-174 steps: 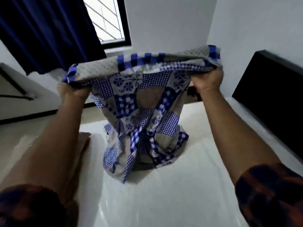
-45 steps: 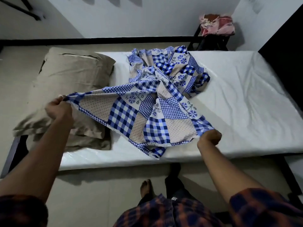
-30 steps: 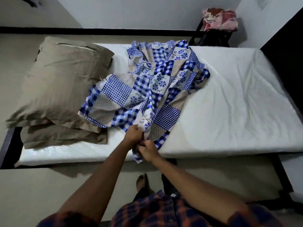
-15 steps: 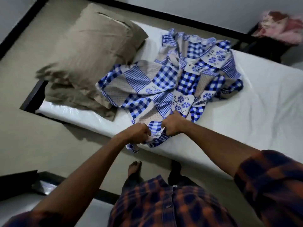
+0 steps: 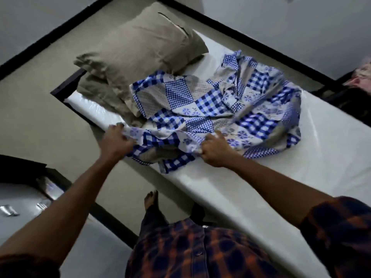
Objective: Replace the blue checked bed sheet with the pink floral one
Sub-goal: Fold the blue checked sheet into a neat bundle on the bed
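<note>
Moved apart: left hand [image 5: 115, 142], right hand [image 5: 214, 152], each gripping checked sheet [image 5: 200, 109] on white mattress [image 5: 301, 177]

Single head-worn view, tilted, looking steeply down over mattress [image 5: 261, 187] edge, close range.

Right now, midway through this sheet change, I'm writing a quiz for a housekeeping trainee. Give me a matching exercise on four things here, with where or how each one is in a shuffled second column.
Column one:
1. blue checked sheet
2. tan pillows
3. pink floral sheet
4. mattress

Column two:
A. stacked at one end of the mattress
B. bare, white and glossy
C. crumpled on the mattress, near edge gripped by the left hand and right hand
D. on a dark stand past the mattress, at the view's right edge

Pairs: 1-C; 2-A; 3-D; 4-B
</note>
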Motion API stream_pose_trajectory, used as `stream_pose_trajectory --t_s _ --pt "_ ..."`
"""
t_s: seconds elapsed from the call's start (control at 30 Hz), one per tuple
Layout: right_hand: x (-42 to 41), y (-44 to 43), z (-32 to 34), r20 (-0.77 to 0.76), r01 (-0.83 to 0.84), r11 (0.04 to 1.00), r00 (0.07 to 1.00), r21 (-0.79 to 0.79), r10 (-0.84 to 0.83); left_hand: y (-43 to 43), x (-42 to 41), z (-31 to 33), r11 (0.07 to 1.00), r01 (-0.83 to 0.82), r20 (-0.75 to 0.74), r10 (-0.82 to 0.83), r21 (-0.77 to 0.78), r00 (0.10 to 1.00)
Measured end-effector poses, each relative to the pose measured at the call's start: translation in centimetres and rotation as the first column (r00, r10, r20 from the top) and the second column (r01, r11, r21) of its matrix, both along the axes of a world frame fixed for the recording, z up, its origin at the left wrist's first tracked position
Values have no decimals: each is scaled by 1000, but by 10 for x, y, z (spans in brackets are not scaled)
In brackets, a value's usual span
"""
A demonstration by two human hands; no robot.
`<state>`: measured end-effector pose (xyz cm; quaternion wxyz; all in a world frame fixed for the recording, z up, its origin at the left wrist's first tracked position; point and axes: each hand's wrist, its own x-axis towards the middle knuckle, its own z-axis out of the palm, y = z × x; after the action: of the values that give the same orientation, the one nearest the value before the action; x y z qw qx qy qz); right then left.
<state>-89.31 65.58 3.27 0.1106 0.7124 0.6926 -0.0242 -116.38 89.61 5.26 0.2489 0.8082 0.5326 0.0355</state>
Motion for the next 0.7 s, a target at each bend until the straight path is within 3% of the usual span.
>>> stream_pose_trajectory --t_s 0.1,0.17,0.2,0.27,0.4,0.5,0.57,0.63,0.67,0.7 --pt "-55 48 20 -281 -102 983 949 150 141 -67 49 -6 896 445 102 -442 2 891" --pt "-65 66 31 -490 26 999 872 35 -6 -78 67 -10 880 471 162 -456 -65 875" --pt "-62 67 34 -552 116 993 827 -21 -108 -76 71 -10 913 401 174 -383 -81 907" --pt "-46 56 30 -605 184 983 783 7 -142 -71 72 -3 970 225 186 -204 -97 961" --pt "-16 20 12 -486 95 994 867 -60 -112 -62 70 14 989 -3 314 49 -146 948" --pt "14 -14 -7 -316 235 953 905 -189 -286 -43 60 27 957 -256 407 291 -139 866" --pt "42 -35 -12 -189 358 881 885 -308 -426 -26 49 32 869 -481 382 486 -116 786" --pt "62 -52 -10 -116 424 816 857 -393 -501 -6 37 34 677 -721 369 714 -146 595" --pt "67 -57 -7 -111 442 801 845 -403 -523 3 33 32 597 -786 356 777 -160 518" --pt "69 -57 -5 -138 465 794 824 -392 -550 10 31 30 576 -804 329 795 -149 509"
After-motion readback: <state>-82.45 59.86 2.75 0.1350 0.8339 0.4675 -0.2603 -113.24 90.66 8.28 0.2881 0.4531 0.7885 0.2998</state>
